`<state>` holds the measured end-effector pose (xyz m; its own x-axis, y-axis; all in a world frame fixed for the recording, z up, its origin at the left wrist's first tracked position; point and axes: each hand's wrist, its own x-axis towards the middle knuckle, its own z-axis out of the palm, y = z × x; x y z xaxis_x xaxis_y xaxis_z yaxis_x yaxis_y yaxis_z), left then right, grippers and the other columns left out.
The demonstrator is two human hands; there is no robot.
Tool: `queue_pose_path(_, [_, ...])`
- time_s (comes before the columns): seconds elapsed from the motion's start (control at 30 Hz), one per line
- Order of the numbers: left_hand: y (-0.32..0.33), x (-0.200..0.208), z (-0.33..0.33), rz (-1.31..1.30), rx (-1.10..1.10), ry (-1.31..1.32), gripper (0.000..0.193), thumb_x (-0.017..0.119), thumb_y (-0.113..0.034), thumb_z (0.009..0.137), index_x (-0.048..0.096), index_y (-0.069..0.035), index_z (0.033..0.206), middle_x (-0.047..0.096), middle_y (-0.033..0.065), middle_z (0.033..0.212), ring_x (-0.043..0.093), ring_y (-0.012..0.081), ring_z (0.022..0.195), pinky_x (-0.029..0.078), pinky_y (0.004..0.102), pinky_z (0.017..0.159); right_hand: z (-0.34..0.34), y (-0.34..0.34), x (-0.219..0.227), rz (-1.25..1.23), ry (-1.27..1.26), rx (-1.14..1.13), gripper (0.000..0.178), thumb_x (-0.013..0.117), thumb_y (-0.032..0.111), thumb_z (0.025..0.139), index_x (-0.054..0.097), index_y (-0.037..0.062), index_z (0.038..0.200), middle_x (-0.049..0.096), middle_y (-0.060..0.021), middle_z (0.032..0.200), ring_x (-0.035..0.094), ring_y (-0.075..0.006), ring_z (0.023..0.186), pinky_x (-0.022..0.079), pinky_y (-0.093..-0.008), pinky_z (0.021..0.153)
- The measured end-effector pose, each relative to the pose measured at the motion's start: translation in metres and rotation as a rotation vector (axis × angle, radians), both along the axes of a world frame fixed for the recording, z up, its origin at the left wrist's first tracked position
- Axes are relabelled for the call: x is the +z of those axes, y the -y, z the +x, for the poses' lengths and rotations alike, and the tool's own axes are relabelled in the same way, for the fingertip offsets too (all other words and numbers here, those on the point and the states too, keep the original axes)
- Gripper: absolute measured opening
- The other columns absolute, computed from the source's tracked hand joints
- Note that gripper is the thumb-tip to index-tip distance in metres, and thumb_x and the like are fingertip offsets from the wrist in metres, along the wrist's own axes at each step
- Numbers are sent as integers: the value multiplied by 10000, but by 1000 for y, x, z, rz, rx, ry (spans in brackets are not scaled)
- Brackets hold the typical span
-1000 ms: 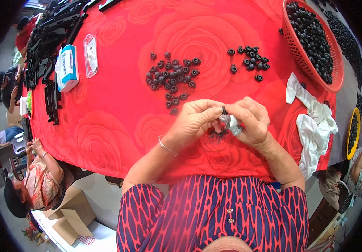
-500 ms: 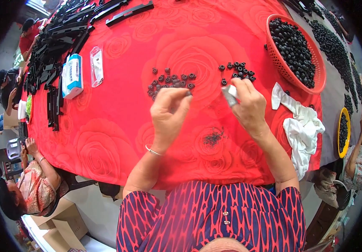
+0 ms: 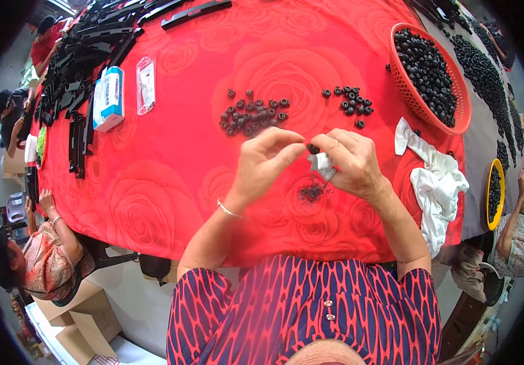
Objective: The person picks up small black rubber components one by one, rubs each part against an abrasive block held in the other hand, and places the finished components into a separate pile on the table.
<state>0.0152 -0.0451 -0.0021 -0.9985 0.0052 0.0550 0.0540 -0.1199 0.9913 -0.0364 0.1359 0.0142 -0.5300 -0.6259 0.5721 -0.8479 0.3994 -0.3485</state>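
Observation:
My left hand (image 3: 265,159) is curled, with thumb and forefinger tips pinched at the left side of a small round black part (image 3: 313,148). Against the other side of this part are the fingers of my right hand (image 3: 352,161), which also grips a small flat silver-white piece (image 3: 321,163), perhaps a blade. How the grip is shared between the hands is partly hidden. Beyond my left hand lies a loose group of black round parts (image 3: 249,104). A smaller group of the same parts (image 3: 351,108) rests beyond my right hand. Black shavings (image 3: 312,193) lie below the hands.
A red basket (image 3: 400,76) full of black parts stands at right, above a white cloth (image 3: 435,182). A yellow tray (image 3: 498,164) is farther right. Long black strips (image 3: 70,91), a tissue pack (image 3: 110,97) and a clear case (image 3: 146,85) lie left. People sit around the red-covered table.
My left hand has moved right, away from the left group. My right hand has come back left and nearer from the right group with a black part, and the hands now meet.

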Motion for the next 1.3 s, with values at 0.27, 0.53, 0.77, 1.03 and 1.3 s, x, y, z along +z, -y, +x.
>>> queue_pose_path(0.27, [4,-9,-1,405,-393,268,154,636,-98,841,643,32,925,636,49,793,573,75,664,470,193,576,8,-8,8,-21,-3,196,377,679,119,580,582,17,929,539,-65,706,569,-231,604,455,-337,518])
queue_pose_path(0.53, [2,-16,2,588,-600,439,147,624,-82,842,641,33,933,632,64,757,557,78,593,442,188,492,8,-16,16,-29,351,345,277,729,98,640,597,32,875,538,-72,679,566,-223,576,428,-315,475])
queue_pose_path(0.77, [-5,-22,4,785,-510,446,151,634,-80,830,623,37,925,633,74,769,565,93,582,454,204,484,10,-8,8,-164,357,274,282,728,75,648,605,17,894,544,-78,668,566,-220,565,432,-308,481])
queue_pose_path(1.03, [-7,-28,5,791,-562,511,138,632,-76,831,618,18,931,626,68,774,567,95,585,465,216,492,5,-19,-1,-143,490,347,335,739,74,645,631,17,956,565,-79,687,563,-203,571,426,-294,494])
queue_pose_path(1.3, [-10,-22,4,791,-489,527,153,640,-94,830,623,18,933,626,57,779,564,85,614,471,222,511,8,-19,-8,-237,436,247,299,741,80,648,638,26,923,574,-73,687,573,-196,585,426,-286,495])
